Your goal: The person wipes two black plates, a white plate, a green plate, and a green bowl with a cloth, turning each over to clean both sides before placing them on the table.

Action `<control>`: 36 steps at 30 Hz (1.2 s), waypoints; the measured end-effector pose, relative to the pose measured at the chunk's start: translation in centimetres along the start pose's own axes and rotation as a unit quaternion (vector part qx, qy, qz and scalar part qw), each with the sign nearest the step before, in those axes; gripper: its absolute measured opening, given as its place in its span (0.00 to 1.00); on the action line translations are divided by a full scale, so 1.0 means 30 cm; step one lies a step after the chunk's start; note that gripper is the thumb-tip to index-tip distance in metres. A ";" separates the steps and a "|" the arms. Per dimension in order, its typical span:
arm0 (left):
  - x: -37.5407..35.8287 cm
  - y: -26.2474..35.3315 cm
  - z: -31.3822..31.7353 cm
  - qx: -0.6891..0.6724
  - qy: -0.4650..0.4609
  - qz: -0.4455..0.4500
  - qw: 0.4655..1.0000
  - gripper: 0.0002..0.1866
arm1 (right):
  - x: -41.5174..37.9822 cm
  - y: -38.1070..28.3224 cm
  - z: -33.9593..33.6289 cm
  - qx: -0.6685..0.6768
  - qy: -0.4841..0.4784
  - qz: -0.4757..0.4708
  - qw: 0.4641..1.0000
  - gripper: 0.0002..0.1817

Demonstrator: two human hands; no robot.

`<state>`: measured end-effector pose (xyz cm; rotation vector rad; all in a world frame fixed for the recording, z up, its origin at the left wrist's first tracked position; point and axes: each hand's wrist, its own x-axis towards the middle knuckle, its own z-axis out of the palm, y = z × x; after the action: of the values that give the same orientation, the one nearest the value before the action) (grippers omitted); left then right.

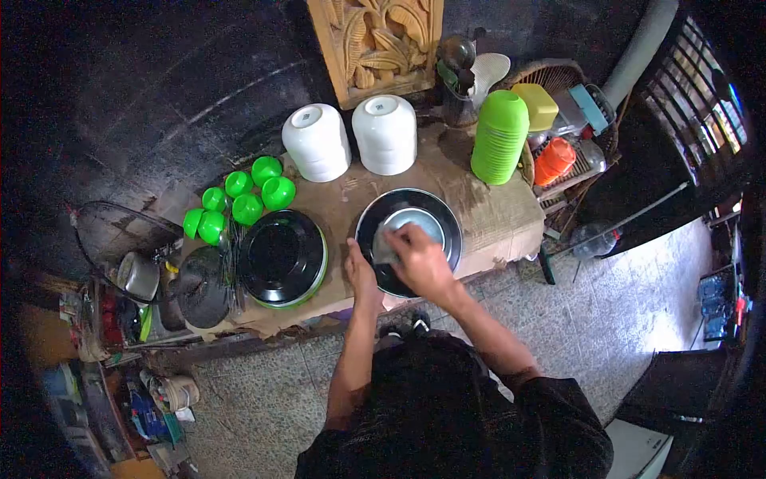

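Note:
A round black-rimmed plate [448, 225] with a pale centre lies near the front edge of the table. My left hand [361, 270] grips its left rim, thumb up along the edge. Over the middle of the plate is my right hand [420, 259], its fingers bent and closed together. A greyish, cloth-like patch shows under those fingers, but I cannot make out what it is. To the left rests a stack of black plates [283, 254] with a green edge showing below.
Several green cups [247, 209] and two stacks of white bowls [384, 136] stand behind. Green bowls [501, 140] form a tall stack at right, near a wicker basket [550, 73] and orange cups [554, 162]. A carved wooden panel [375, 48] leans at the back.

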<state>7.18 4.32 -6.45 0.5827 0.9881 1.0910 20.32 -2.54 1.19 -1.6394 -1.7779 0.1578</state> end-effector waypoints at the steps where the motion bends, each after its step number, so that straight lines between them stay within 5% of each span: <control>1: -0.005 0.001 -0.004 0.004 0.002 0.000 1.000 0.36 | -0.024 -0.015 0.013 -0.002 -0.017 -0.026 1.000 0.34; 7: -0.030 0.034 0.056 -0.073 0.078 -0.020 0.994 0.36 | -0.194 0.061 -0.121 0.040 0.011 -0.082 0.996 0.31; 9: -0.013 0.035 0.039 -0.061 0.088 -0.041 0.993 0.38 | -0.222 0.141 -0.150 0.028 0.002 -0.056 0.998 0.28; 14: -0.013 0.029 0.020 -0.065 0.039 -0.053 0.996 0.39 | -0.096 0.241 -0.163 0.049 0.160 0.092 0.982 0.25; 18: -0.042 0.055 0.035 -0.077 0.014 -0.071 0.994 0.40 | 0.068 0.211 -0.129 0.025 0.139 0.121 0.983 0.21; 21: -0.015 0.018 0.005 -0.019 0.034 -0.042 0.998 0.43 | 0.158 0.134 -0.076 -0.011 0.092 0.094 0.991 0.18; 23: -0.011 0.009 -0.007 -0.116 -0.057 -0.056 0.990 0.47 | 0.199 0.072 -0.029 -0.086 0.010 0.044 0.995 0.16; 29: -0.032 0.000 -0.011 -0.106 -0.005 0.042 0.993 0.50 | 0.087 -0.062 0.103 -0.113 -0.013 -0.134 0.984 0.13; 31: 0.044 -0.077 -0.091 -0.222 -0.006 -0.014 0.975 0.48 | 0.023 -0.084 0.074 -0.107 0.000 -0.150 0.983 0.15; 32: 0.113 -0.157 -0.151 -0.232 -0.048 0.081 0.968 0.41 | -0.004 -0.085 0.054 -0.102 0.013 -0.164 0.981 0.17; 33: 0.145 -0.180 -0.196 -0.232 -0.052 0.078 0.968 0.41 | -0.028 -0.077 0.041 -0.106 0.014 -0.162 0.981 0.17; 35: 0.193 -0.184 -0.246 -0.040 -0.029 0.021 0.999 0.29 | -0.072 -0.048 0.013 -0.072 0.006 -0.161 0.984 0.22; 36: 0.042 -0.067 -0.060 -0.095 -0.008 0.025 0.995 0.27 | -0.102 -0.016 0.015 -0.080 -0.014 -0.158 0.984 0.23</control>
<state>6.68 4.60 -9.36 0.4624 0.8474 1.2081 19.52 -5.27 -0.12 -1.4438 -2.0908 -0.1107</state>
